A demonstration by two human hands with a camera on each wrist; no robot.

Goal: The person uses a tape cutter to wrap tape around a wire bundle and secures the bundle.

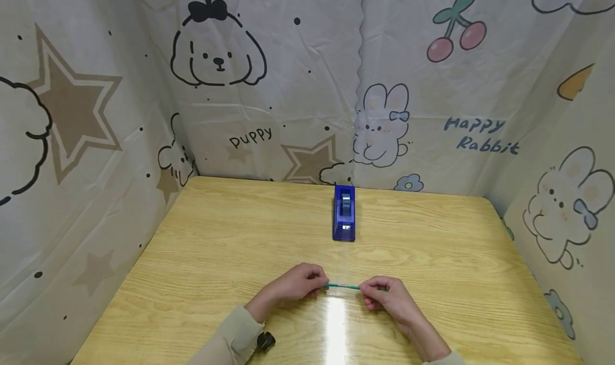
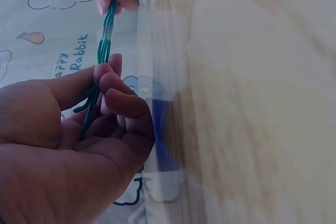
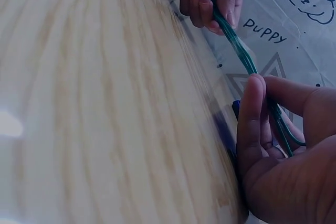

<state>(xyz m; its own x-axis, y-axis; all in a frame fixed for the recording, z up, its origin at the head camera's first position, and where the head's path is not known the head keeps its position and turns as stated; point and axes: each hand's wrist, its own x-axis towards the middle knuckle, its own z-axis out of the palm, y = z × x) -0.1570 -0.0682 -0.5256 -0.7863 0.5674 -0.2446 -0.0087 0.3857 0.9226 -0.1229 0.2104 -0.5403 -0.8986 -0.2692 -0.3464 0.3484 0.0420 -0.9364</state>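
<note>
A thin bundle of green cord is stretched between the two hands just above the table. My left hand pinches its left part between thumb and fingers, and my right hand pinches the right part. Between the hands, a piece of clear tape lies around the strands. Loose green ends stick out inside the left palm in the left wrist view. In the right wrist view, a cord loop runs into the right palm, partly hidden by the fingers.
A blue tape dispenser with a roll in it stands beyond the hands, towards the back of the wooden table. Printed cloth walls enclose the table at the back and sides. A black object sits by the left sleeve.
</note>
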